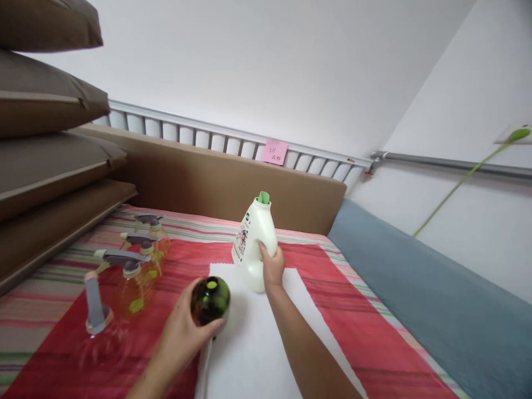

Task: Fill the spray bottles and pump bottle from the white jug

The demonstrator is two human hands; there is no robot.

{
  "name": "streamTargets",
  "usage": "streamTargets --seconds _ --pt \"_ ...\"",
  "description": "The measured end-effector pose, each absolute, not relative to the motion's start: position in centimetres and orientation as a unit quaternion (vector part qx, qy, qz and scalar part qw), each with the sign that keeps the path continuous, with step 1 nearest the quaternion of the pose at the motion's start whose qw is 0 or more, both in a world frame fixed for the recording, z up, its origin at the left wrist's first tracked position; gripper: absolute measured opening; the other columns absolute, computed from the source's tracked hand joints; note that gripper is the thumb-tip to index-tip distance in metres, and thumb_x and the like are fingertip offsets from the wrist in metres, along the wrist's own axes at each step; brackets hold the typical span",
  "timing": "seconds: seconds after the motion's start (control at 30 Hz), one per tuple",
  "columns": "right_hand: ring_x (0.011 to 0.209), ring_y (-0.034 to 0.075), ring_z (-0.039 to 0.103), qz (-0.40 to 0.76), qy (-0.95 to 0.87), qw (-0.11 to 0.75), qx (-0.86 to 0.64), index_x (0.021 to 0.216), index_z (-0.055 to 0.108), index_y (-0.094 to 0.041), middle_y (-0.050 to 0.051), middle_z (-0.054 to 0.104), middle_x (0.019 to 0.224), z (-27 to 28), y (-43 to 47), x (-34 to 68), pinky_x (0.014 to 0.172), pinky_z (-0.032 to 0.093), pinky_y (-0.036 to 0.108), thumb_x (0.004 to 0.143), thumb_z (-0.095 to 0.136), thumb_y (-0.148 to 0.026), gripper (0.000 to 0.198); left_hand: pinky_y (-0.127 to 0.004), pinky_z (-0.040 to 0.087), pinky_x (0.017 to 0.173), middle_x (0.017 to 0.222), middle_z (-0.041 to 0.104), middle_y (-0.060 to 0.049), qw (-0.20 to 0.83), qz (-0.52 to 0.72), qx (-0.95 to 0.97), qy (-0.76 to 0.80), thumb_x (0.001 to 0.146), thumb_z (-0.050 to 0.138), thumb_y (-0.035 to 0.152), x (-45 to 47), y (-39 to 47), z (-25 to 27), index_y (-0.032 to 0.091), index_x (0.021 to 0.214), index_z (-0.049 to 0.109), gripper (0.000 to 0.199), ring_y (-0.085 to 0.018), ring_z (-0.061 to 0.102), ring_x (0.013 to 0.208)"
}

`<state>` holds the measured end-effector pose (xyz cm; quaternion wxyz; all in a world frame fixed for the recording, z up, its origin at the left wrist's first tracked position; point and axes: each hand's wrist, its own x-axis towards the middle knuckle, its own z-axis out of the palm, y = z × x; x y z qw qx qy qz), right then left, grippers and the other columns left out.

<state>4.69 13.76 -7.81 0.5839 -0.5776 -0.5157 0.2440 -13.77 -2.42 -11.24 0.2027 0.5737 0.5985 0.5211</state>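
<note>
My left hand (pixel 187 318) is wrapped round a dark green, round glass bottle (pixel 210 305) with a narrow, uncapped neck. My right hand (pixel 273 267) grips the handle of a white plastic jug (pixel 251 235). The jug has a green pouring spout (pixel 263 197) in its uncapped mouth and a printed label on its left side. It leans slightly, and I cannot tell whether its base touches the white cloth (pixel 245 343) below. The green bottle is close to the left edge of that cloth, nearer to me than the jug.
Several clear spray bottles (pixel 132 288) with grey trigger heads stand on the red cloth (pixel 328 277) at the left. Brown cushions (pixel 54 160) are stacked beyond them. Behind stand a brown board (pixel 216 180) and a radiator bearing a pink note (pixel 275 152). A blue-grey panel (pixel 415 277) borders the right.
</note>
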Motion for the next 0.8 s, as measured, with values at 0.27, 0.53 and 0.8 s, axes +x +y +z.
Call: streamTargets --seconds 0.27,0.53,0.8 --pt "0.086 0.025 0.06 0.261 -0.565 0.518 -0.587 0.099 0.053 -0.017 0.009 0.066 0.095 -10.6 12.9 5.7 0.069 0.046 0.03 0.067 0.059 -0.052 0.048 -0.046 0.04 0.096 0.116 0.053 -0.012 0.152 0.523 0.515 0.662 0.057 0.072 0.04 -16.2 -2.1 -9.4 0.017 0.12 0.04 0.074 -0.028 0.052 0.109" --pt "0.083 0.021 0.062 0.251 -0.67 0.381 -0.586 0.106 0.051 -0.018 0.009 0.067 0.093 -10.8 4.0 5.8 0.07 0.046 0.03 0.084 0.035 -0.047 0.04 -0.043 0.041 0.095 0.115 0.054 -0.011 0.143 0.526 0.522 0.657 0.057 0.072 0.04 -16.4 -2.2 -9.5 0.017 0.119 0.041 0.073 -0.026 0.054 0.107" --pt "0.077 0.031 0.064 0.228 -0.765 0.166 -0.578 0.089 0.057 -0.02 0.01 0.068 0.083 -13.7 0.0 -2.9 0.065 0.044 0.038 0.067 0.059 -0.047 0.035 -0.044 0.04 0.096 0.116 0.054 -0.012 0.14 0.536 0.54 0.633 0.057 0.072 0.038 -16.3 -2.8 -9.4 0.016 0.12 0.04 0.074 -0.027 0.052 0.11"
